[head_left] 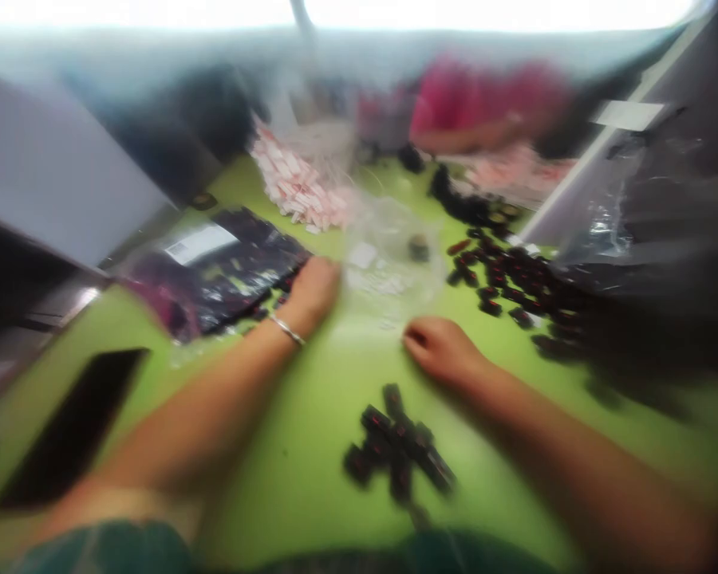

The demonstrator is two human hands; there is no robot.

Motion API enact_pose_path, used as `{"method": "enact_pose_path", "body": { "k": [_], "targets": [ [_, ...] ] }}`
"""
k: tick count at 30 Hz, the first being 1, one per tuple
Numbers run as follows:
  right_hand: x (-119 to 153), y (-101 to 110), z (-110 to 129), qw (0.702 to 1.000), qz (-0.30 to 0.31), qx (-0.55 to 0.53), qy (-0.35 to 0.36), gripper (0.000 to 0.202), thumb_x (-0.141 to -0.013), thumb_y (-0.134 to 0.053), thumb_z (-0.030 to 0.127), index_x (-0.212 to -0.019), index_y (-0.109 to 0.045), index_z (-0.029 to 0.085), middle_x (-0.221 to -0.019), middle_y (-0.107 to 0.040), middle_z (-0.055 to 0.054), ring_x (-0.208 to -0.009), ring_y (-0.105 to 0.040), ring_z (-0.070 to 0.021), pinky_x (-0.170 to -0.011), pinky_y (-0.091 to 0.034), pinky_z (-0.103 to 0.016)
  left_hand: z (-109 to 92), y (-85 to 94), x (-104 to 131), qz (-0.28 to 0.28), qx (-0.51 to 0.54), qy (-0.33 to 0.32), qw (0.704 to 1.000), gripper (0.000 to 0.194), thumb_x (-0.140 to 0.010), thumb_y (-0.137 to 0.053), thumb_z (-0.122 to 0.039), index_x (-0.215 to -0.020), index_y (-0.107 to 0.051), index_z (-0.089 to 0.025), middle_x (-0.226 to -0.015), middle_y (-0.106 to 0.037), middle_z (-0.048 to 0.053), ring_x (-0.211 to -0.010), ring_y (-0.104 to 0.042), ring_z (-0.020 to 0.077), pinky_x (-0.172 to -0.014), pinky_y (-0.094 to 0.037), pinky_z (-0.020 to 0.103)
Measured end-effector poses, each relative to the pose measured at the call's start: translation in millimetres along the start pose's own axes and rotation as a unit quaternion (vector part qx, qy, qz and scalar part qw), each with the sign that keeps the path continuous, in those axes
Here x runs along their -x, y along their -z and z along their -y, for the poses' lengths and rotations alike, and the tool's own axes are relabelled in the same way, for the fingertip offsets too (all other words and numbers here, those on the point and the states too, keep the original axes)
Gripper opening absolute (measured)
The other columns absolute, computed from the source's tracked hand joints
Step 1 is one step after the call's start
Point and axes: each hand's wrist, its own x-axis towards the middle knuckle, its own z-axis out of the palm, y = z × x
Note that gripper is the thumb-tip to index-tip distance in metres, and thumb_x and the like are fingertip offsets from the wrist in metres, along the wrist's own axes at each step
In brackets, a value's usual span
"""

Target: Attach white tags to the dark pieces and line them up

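My left hand (317, 288), with a bracelet at the wrist, is at the right edge of a clear bag of black parts (239, 255); its fingers are hidden and blurred. My right hand (439, 344) rests on the green table (299, 446) with its fingers curled closed; whatever is inside them, if anything, cannot be made out. Between and beyond the hands lies a clear plastic bag (388, 263) with small white pieces. A small pile of black parts (398, 438) lies nearer to me, below my right hand.
Many black parts (514, 279) are scattered at the right, beside a large plastic bag (610, 215). Pink-white pieces (296, 183) are heaped at the back. A dark flat object (75, 430) lies at the left. A person in a pink top (472, 100) is across the table.
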Motion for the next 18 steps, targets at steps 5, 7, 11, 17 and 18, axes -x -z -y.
{"method": "enact_pose_path", "body": {
  "k": [5,7,11,17,18],
  "targets": [
    [-3.8,-7.3,-5.9,0.998,-0.045,0.034,0.002,0.012,-0.085,-0.051,0.018,-0.083,-0.063,0.018,-0.085,-0.063,-0.006,-0.077,-0.054,-0.0170,-0.069,-0.039,-0.028,2.9,18.3,22.9,-0.012,-0.004,0.007,1.000,0.029,-0.082,-0.051,-0.015,-0.104,-0.068,-0.013,-0.094,-0.065,0.015,-0.095,-0.059,0.0287,-0.088,-0.043,0.041],
    [-4.4,-10.8,-2.7,0.997,-0.046,0.067,0.001,0.014,-0.088,-0.049,0.020,-0.087,-0.063,0.018,-0.087,-0.062,-0.007,-0.078,-0.053,-0.0176,-0.067,-0.038,-0.028,-1.3,26.6,37.3,0.006,0.128,0.052,0.990,0.035,-0.082,-0.055,-0.019,-0.116,-0.065,-0.016,-0.083,-0.066,0.009,-0.084,-0.063,0.0230,-0.084,-0.048,0.037],
    [-6.3,-16.5,7.9,0.989,-0.046,0.142,0.004,0.018,-0.091,-0.045,0.023,-0.089,-0.062,0.018,-0.088,-0.062,-0.008,-0.076,-0.053,-0.0182,-0.063,-0.035,-0.028,-19.3,26.8,63.3,0.140,0.524,0.200,0.816,0.045,-0.076,-0.068,-0.018,-0.121,-0.061,-0.014,-0.079,-0.064,0.004,-0.066,-0.066,0.0139,-0.066,-0.054,0.026],
    [-12.5,-17.6,9.0,0.977,-0.026,0.212,-0.014,0.021,-0.092,-0.040,0.022,-0.087,-0.060,0.015,-0.087,-0.061,-0.011,-0.068,-0.051,-0.0176,-0.058,-0.032,-0.029,-38.0,3.4,83.1,0.196,0.673,0.227,0.676,0.041,-0.071,-0.075,-0.017,-0.111,-0.066,-0.014,-0.078,-0.067,0.007,-0.060,-0.063,0.0099,-0.053,-0.049,0.017],
    [-13.5,-15.8,7.0,0.978,-0.021,0.205,-0.008,0.019,-0.090,-0.041,0.021,-0.085,-0.059,0.015,-0.086,-0.061,-0.010,-0.067,-0.050,-0.0173,-0.059,-0.032,-0.029,-38.3,1.4,84.8,0.196,0.680,0.219,0.672,0.043,-0.070,-0.077,-0.018,-0.111,-0.066,-0.014,-0.079,-0.067,0.007,-0.060,-0.062,0.0096,-0.054,-0.049,0.017]
  ]
}}
